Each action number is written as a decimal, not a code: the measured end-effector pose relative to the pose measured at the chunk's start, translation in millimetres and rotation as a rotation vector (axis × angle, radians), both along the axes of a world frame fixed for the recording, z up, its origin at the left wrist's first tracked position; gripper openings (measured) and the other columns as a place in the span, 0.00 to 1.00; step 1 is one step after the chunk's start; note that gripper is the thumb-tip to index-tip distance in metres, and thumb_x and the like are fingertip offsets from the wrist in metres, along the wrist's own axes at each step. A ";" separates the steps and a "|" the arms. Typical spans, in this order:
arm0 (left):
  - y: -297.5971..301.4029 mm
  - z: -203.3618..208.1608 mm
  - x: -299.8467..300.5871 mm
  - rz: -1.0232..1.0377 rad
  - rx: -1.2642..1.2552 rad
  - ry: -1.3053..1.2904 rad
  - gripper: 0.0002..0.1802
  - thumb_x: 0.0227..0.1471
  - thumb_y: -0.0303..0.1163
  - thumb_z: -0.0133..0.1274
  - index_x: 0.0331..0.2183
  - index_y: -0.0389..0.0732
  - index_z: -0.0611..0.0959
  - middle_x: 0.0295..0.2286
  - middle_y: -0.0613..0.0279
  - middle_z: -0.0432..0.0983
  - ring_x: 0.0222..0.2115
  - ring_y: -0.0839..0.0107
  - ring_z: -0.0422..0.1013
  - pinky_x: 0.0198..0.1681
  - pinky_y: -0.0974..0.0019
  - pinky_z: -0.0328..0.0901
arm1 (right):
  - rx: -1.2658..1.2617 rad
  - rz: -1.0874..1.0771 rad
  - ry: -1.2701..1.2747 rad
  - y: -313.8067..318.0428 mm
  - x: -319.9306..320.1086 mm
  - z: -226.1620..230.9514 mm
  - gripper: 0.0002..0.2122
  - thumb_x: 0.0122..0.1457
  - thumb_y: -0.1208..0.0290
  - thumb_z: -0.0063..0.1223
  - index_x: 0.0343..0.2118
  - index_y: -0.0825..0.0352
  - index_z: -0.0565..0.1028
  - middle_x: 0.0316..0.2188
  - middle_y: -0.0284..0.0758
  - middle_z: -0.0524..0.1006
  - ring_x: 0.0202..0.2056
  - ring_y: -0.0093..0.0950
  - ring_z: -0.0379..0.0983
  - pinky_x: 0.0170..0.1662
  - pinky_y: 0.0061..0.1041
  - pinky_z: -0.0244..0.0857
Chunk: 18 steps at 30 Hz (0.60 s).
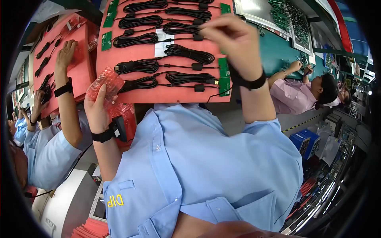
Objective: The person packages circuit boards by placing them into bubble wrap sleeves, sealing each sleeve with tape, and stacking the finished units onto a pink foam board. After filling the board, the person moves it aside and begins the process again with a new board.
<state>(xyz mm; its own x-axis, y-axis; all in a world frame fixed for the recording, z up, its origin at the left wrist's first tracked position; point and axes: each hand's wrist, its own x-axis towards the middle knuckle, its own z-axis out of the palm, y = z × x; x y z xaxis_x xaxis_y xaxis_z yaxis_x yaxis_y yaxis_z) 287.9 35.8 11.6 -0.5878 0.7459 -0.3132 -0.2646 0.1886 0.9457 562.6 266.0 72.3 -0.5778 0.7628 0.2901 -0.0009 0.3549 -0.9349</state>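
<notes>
Sorting coiled cables on a red tray (166, 93)
Left hand (97, 105) grips a red bubble-wrap bag (105, 81), ready; right hand (234, 37) pinches a black cable (178, 28) to lift it.

red tray (158, 93) top: cut off | right hand (234, 39) fingertips: blurred | green boards (291, 16): too small

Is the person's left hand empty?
No, the left hand holds a small clear red plastic bag at the edge of the red tray.

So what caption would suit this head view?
Left hand holds a clear red plastic bag; right hand pinches a black coiled cable on the red tray.
</notes>
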 end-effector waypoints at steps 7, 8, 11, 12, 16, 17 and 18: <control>7.4 -5.2 -7.8 0.066 -0.023 0.013 0.12 0.55 0.29 0.50 0.42 0.36 0.75 0.35 0.60 0.77 0.31 0.73 0.75 0.28 0.73 0.69 | -0.322 -0.737 -0.727 149.3 208.1 -227.2 0.18 0.54 0.55 0.55 0.34 0.68 0.78 0.27 0.33 0.77 0.29 0.21 0.71 0.34 0.19 0.63; 8.7 -5.8 -7.8 0.071 -0.023 0.013 0.12 0.55 0.29 0.50 0.42 0.36 0.75 0.35 0.60 0.77 0.31 0.73 0.75 0.28 0.73 0.69 | -0.320 -0.732 -0.727 158.4 213.0 -241.0 0.18 0.54 0.55 0.55 0.34 0.68 0.78 0.27 0.33 0.77 0.29 0.21 0.71 0.34 0.19 0.63; 3.5 -4.0 -9.4 0.084 -0.064 0.016 0.12 0.56 0.29 0.50 0.42 0.38 0.76 0.37 0.63 0.76 0.35 0.73 0.74 0.33 0.73 0.69 | -0.748 -0.511 -0.871 160.8 199.8 -263.3 0.19 0.54 0.52 0.53 0.36 0.65 0.78 0.30 0.35 0.78 0.36 0.24 0.72 0.39 0.19 0.62; 1.7 -5.8 -10.9 0.085 -0.069 0.019 0.12 0.56 0.29 0.50 0.42 0.38 0.76 0.37 0.63 0.76 0.35 0.73 0.74 0.33 0.73 0.69 | -0.753 -0.507 -0.870 158.1 199.8 -266.1 0.19 0.54 0.52 0.53 0.36 0.65 0.78 0.30 0.35 0.78 0.36 0.24 0.72 0.39 0.19 0.62; -4.8 -10.7 -15.3 0.105 -0.082 0.008 0.12 0.56 0.30 0.50 0.43 0.40 0.76 0.38 0.64 0.76 0.36 0.74 0.74 0.34 0.73 0.70 | -0.863 -0.642 -0.266 129.5 204.8 -270.3 0.18 0.54 0.53 0.54 0.39 0.62 0.78 0.31 0.37 0.78 0.42 0.25 0.70 0.42 0.21 0.61; -5.5 -10.0 -15.3 0.111 -0.075 0.007 0.12 0.56 0.30 0.50 0.43 0.40 0.76 0.38 0.64 0.76 0.36 0.74 0.74 0.34 0.73 0.70 | -0.863 -0.648 -0.217 115.4 206.7 -274.1 0.16 0.54 0.54 0.54 0.37 0.62 0.78 0.31 0.36 0.78 0.44 0.25 0.69 0.43 0.22 0.60; -6.7 -9.9 -13.8 0.115 -0.070 0.001 0.12 0.56 0.30 0.50 0.43 0.40 0.76 0.38 0.64 0.76 0.36 0.74 0.74 0.34 0.73 0.70 | -0.863 -0.657 -0.172 101.2 212.6 -282.2 0.15 0.55 0.55 0.54 0.36 0.62 0.79 0.32 0.36 0.78 0.46 0.25 0.69 0.44 0.23 0.60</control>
